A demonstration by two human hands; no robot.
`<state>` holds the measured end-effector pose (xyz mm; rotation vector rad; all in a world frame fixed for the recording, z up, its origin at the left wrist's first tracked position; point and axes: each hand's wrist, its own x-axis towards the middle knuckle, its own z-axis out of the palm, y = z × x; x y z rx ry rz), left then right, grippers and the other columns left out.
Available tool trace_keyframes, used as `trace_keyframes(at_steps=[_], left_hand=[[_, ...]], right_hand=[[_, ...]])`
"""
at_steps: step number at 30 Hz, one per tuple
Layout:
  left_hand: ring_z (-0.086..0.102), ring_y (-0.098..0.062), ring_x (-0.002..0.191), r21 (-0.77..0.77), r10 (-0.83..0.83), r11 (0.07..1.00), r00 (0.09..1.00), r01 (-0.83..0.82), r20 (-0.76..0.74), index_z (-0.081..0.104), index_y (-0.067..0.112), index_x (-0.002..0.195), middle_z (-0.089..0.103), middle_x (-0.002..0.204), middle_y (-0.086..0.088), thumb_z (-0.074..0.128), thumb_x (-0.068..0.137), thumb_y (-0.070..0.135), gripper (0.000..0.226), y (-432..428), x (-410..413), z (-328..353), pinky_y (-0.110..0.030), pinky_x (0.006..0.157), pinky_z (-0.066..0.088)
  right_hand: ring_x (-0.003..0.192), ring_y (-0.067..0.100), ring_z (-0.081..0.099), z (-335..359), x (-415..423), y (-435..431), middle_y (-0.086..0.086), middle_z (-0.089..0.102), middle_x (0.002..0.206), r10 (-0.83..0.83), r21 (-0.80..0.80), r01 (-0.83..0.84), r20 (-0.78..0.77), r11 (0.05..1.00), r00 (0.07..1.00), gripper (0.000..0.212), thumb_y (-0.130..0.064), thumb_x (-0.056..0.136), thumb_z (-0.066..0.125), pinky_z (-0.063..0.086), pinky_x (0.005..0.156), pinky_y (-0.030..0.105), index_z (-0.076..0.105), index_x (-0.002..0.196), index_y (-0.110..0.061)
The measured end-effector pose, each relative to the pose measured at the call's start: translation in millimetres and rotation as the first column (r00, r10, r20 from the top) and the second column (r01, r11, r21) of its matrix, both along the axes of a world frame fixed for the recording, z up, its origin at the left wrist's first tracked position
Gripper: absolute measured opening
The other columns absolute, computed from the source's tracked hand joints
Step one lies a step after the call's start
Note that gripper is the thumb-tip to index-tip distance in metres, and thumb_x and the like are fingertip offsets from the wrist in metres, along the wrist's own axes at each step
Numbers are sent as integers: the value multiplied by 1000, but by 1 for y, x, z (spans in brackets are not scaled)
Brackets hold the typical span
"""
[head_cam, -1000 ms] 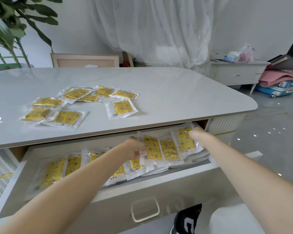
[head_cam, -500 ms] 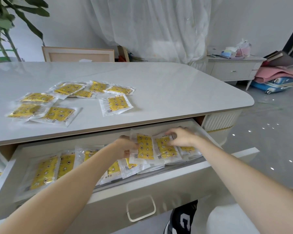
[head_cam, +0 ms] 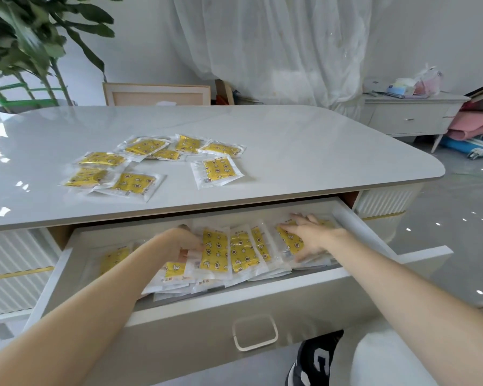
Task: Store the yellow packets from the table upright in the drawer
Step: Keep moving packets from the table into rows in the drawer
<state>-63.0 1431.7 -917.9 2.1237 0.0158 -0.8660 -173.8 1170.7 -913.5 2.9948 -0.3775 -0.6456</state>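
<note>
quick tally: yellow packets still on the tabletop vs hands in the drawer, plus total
Yellow packets on the table: 8, e.g. the lone one nearest the drawer
Hands in the drawer: 2, left hand and right hand, both resting on packets there
Total: 10
Packets in the drawer overlap too much to count.
</note>
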Motion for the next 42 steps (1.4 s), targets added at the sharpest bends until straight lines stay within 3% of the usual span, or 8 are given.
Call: trace_keyframes(at_steps=[5, 8, 11, 14, 19, 29, 37, 42], left_hand=[[53, -29, 115, 447, -317, 883, 881, 140, 350, 8, 3, 149, 35, 140, -16, 64, 86, 20, 86, -4, -13, -2, -31, 84, 53], [37, -30, 128, 630, -475, 772, 738, 86, 480, 17, 6, 146, 27, 142, -16, 70, 81, 30, 87, -3, -25, 5, -37, 92, 50], [34, -28, 124, 630, -566, 766, 600, 130, 565, 28, 11, 140, 32, 135, -12, 71, 78, 30, 77, -4, -33, 8, -37, 90, 48], [27, -29, 132, 649, -725, 674, 483, 352, 491, 32, 20, 143, 27, 144, -9, 62, 83, 42, 71, -4, -40, 7, -44, 103, 38], [-2, -28, 147, 716, -896, 400, 407, 572, 175, -5, 28, 152, -7, 160, 1, 59, 81, 60, 101, 5, -43, -2, -57, 116, 11], [11, -31, 146, 726, -873, 434, 449, 534, 191, -5, 18, 153, 1, 160, -4, 63, 86, 42, 97, -1, -49, -4, -54, 114, 25], [21, -32, 143, 754, -867, 443, 446, 485, 222, 4, 18, 152, 13, 157, -5, 60, 84, 53, 95, 8, -53, 5, -57, 114, 19], [34, -32, 135, 803, -882, 419, 399, 424, 250, 22, 17, 149, 31, 150, -10, 40, 96, 49, 65, 18, -63, 21, -51, 110, 31]], right_hand=[[131, 23, 32, 11, -2, 20, 4, 41, 140, 54, -58, -47, 131, 997, 990, 76, -35, 77, 75, 44, 91, 37, 38, 143, -29], [106, 20, 51, 16, -4, 34, 1, 54, 122, 79, 0, -81, 231, 997, 970, 46, -22, 76, 74, 42, 75, 32, 54, 117, -24], [115, 20, 47, 19, -4, 53, 0, 49, 125, 161, 35, -175, 258, 984, 953, 50, -19, 79, 70, 42, 93, 46, 50, 123, -29], [134, 20, 30, 17, 0, 73, -1, 35, 144, 284, 30, -293, 167, 956, 944, 77, -31, 77, 73, 43, 98, 47, 34, 143, -37], [147, 24, 10, 8, 5, 85, -6, 4, 161, 360, -6, -360, -4, 933, 933, 104, -54, 69, 76, 32, 111, 52, 15, 152, -35], [141, 25, 26, -3, 13, 88, 1, 27, 155, 365, -112, -359, 49, 927, 930, 78, -50, 83, 59, 37, 105, 44, 27, 150, -28], [143, 30, 14, 11, 2, 94, 2, 12, 160, 306, -135, -311, -61, 941, 950, 103, -65, 73, 66, 28, 111, 50, 13, 153, -26], [132, 24, 38, 45, -1, 113, 2, 42, 145, 295, -97, -293, 7, 951, 956, 70, -50, 83, 65, 39, 100, 41, 39, 144, -29]])
